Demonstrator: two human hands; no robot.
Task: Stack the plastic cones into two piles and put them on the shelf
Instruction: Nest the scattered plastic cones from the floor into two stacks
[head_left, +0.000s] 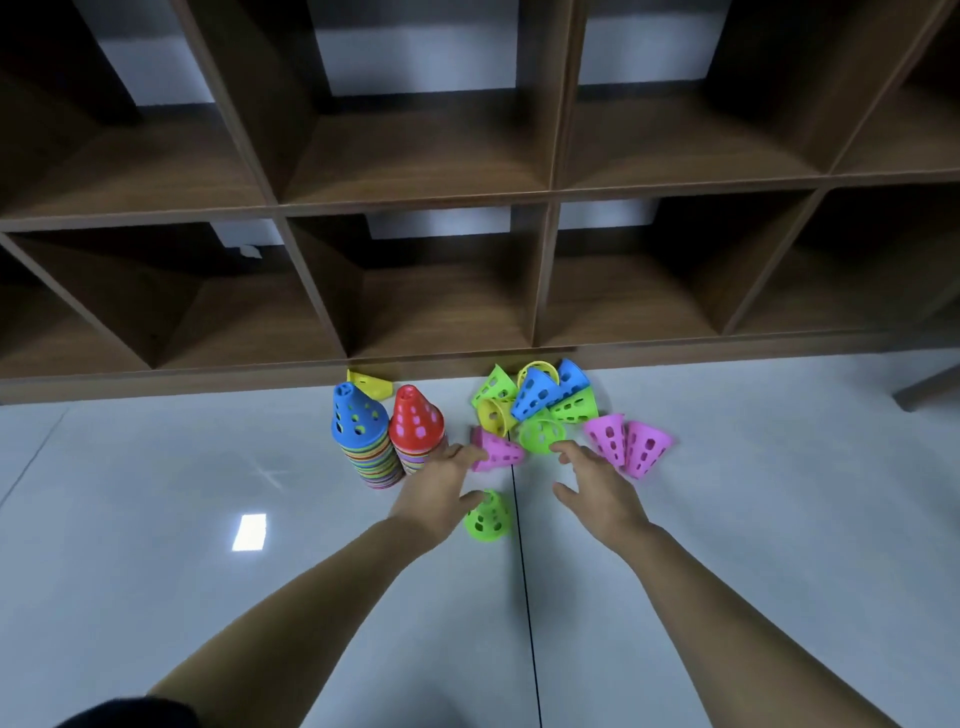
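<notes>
Dark wooden shelf (415, 200) of open cubbyholes fills the upper half of the view, standing on a pale glossy floor (156, 519). Two upright piles of nested cones stand side by side on the floor just in front of it: a taller blue-topped pile (358, 415) on the left and a red-topped pile (417, 423) touching it on the right. To their right lies a loose heap (535, 400) of green, yellow and blue cones on their sides, with a pair of pink cones (626, 444) at its right edge. One yellow cone (371, 384) lies behind the piles, against the shelf base.

Both bare arms reach forward. The left hand (439, 488) is spread with straight fingers and holds nothing. Its fingertips meet a single pink cone (501, 451), which lies on its side just ahead and to the right. The cone's long axis runs across the view, wide end toward this hand. Whether the fingers actually touch it is unclear. A small green cone (488, 519) stands upright beside its thumb. The right hand (597, 491) is also spread and empty, slightly farther from that pink cone and near the heap.
</notes>
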